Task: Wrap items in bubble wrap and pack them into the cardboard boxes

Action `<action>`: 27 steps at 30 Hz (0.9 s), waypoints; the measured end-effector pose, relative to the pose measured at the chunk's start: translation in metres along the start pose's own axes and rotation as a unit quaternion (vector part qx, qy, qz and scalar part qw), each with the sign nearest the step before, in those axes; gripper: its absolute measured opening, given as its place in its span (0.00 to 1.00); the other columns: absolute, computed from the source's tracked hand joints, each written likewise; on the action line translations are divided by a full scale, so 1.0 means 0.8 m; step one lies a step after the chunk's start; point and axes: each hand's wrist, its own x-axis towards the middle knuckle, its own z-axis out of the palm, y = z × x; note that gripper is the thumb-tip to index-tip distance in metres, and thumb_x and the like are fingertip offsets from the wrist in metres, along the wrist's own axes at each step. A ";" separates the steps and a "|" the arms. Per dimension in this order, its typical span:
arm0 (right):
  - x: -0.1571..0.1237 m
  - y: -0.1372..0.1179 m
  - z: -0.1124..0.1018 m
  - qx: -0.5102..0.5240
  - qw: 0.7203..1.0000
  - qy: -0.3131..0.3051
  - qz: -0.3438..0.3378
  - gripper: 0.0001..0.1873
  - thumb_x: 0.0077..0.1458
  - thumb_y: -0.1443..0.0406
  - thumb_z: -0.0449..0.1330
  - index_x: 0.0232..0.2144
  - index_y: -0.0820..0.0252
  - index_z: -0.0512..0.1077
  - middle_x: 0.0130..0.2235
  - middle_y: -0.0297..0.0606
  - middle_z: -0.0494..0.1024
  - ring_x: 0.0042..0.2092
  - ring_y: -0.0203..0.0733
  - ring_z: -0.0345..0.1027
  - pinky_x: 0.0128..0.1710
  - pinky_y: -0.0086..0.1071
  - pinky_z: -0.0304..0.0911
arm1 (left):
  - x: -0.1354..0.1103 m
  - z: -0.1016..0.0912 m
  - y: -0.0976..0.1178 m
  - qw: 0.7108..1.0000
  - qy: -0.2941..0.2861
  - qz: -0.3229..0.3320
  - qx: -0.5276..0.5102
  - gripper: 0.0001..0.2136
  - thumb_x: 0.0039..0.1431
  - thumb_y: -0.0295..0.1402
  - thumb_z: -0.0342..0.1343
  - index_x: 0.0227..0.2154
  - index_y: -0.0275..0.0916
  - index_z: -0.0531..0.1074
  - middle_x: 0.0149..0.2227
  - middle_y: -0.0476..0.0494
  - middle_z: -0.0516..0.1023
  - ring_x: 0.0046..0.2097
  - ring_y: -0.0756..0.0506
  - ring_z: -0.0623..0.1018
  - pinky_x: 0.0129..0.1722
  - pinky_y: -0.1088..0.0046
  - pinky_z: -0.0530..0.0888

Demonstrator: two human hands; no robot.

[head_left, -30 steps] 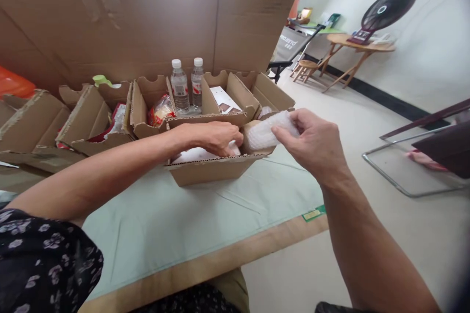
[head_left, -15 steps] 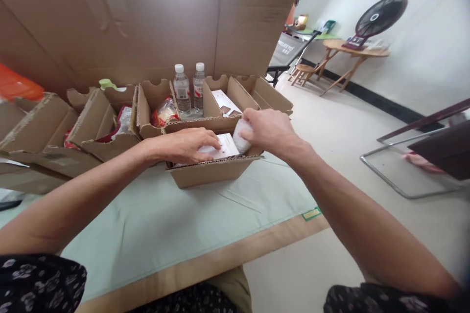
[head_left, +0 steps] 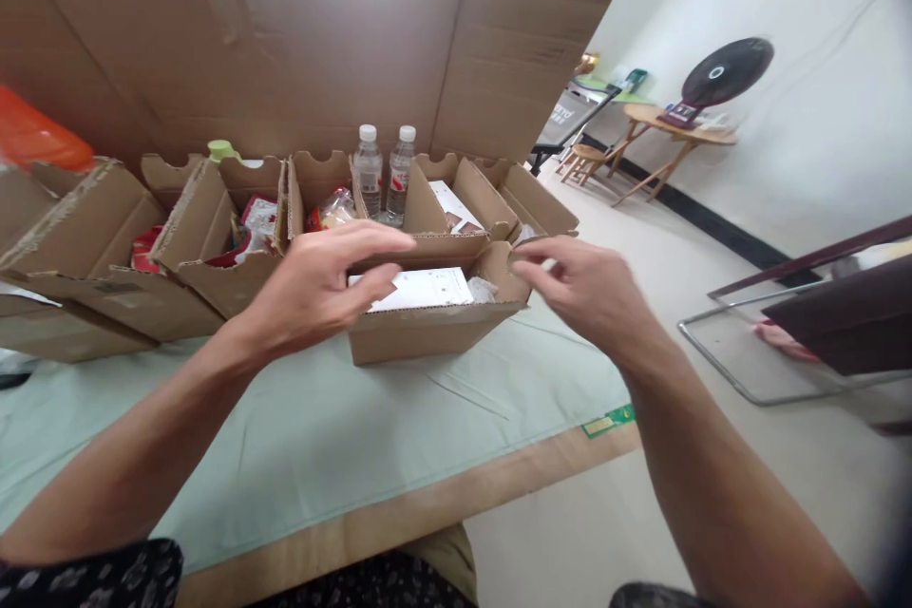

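A small open cardboard box [head_left: 427, 332] stands on the pale green table cover [head_left: 320, 437]. Inside it lie a white card [head_left: 420, 287] and a white bubble-wrap bundle [head_left: 484, 289] at the right end. My left hand [head_left: 320, 285] hovers over the box's left end with fingers spread and nothing in it. My right hand [head_left: 580, 290] is just right of the box, fingers loosely curled and apart, holding nothing, its fingertips close to the right flap [head_left: 509, 261].
Behind stand several open cardboard trays [head_left: 214, 228] with snack packets, and two water bottles [head_left: 385, 173]. A tall cardboard wall [head_left: 285, 47] rises at the back. To the right are bare floor, a metal frame [head_left: 748, 361], a round wooden table [head_left: 670, 128] and a fan [head_left: 723, 76].
My right hand pushed the bubble-wrap bundle into the box and let go. Both hands have lifted off the contents and now hover beside the box. The camera tilted slightly.
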 end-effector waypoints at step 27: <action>-0.176 -0.086 0.092 0.308 0.935 0.139 0.103 0.37 0.58 0.50 0.65 0.65 0.55 0.63 0.58 0.48 0.73 0.47 0.51 0.73 0.46 0.47 0.74 | -0.202 0.075 0.034 0.943 0.109 -0.228 -0.214 0.44 0.57 0.38 0.63 0.73 0.44 0.48 0.73 0.34 0.58 0.69 0.31 0.65 0.66 0.46 0.68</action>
